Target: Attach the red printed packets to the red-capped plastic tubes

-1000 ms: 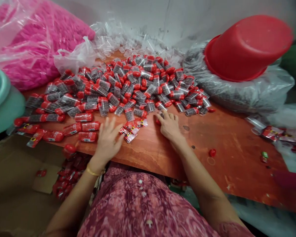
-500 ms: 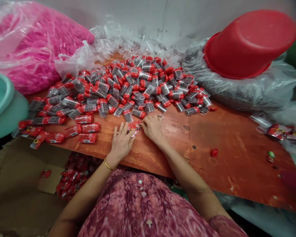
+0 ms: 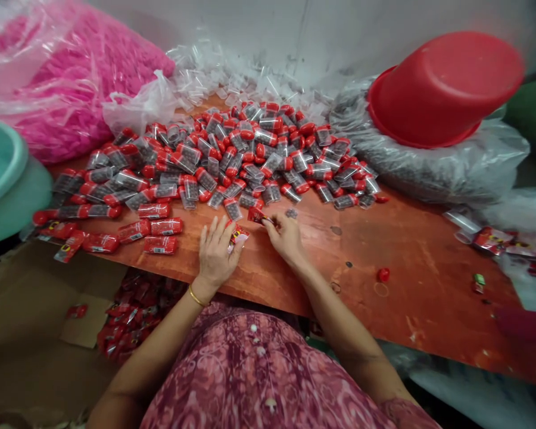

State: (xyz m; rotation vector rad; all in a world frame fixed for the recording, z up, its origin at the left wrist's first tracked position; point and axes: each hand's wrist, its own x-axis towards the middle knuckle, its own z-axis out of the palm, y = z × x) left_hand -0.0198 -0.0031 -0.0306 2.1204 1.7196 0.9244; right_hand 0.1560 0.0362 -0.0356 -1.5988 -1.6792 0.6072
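My left hand (image 3: pixel 217 250) lies palm down on the red-brown table (image 3: pixel 384 238), fingers spread, with a red printed wrapper (image 3: pixel 240 235) partly under its fingertips. In a pinch, my right hand (image 3: pixel 286 238) holds another small red wrapper (image 3: pixel 255 215) by its edge, just right of the first one. Beyond both hands is a wide heap of clear tubes with red caps and dark contents (image 3: pixel 250 155). Several red wrapped packs (image 3: pixel 159 244) lie to the left of my left hand.
A teal tub (image 3: pixel 15 179) and a bag of pink pieces (image 3: pixel 93 77) stand left. A red bucket (image 3: pixel 446 89) rests on a grey plastic bag (image 3: pixel 429 167) at the right. Below the left table edge, more red packs (image 3: pixel 134 316) lie in a carton.
My right hand has drawn slightly right and toward me, now with a separate red wrapper in its fingers. The fingers of my left hand have shifted a little left.
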